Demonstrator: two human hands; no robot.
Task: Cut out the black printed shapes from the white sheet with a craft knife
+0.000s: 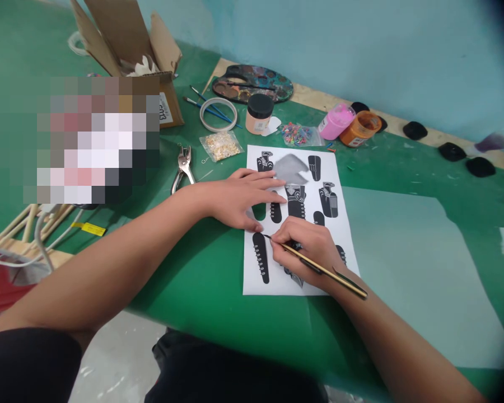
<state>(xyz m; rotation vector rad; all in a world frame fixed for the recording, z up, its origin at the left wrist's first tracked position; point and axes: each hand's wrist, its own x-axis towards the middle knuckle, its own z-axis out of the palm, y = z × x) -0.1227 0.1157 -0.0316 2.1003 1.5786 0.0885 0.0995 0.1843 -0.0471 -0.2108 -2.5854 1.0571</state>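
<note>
White sheet (pixel 330 168) under the left hand (pixel 254 196) and right hand (pixel 306 246), printed with solid black shapes (pixel 261 258), some carrying white linework, some edged with white loops. Tool (pixel 323 269) in right hand: gold with black. Counter (pixel 218 268) around both: green. Beyond the hands: palette (pixel 273 95) blotched brown, orange, teal; peach jar (pixel 257 124), black lid (pixel 260 105); pink jar (pixel 336 122); orange-brown jar (pixel 359 131); multicoloured bits (pixel 296 134); gold bits (pixel 221 145). Right of hands: plain pale-green film (pixel 403 268).
</note>
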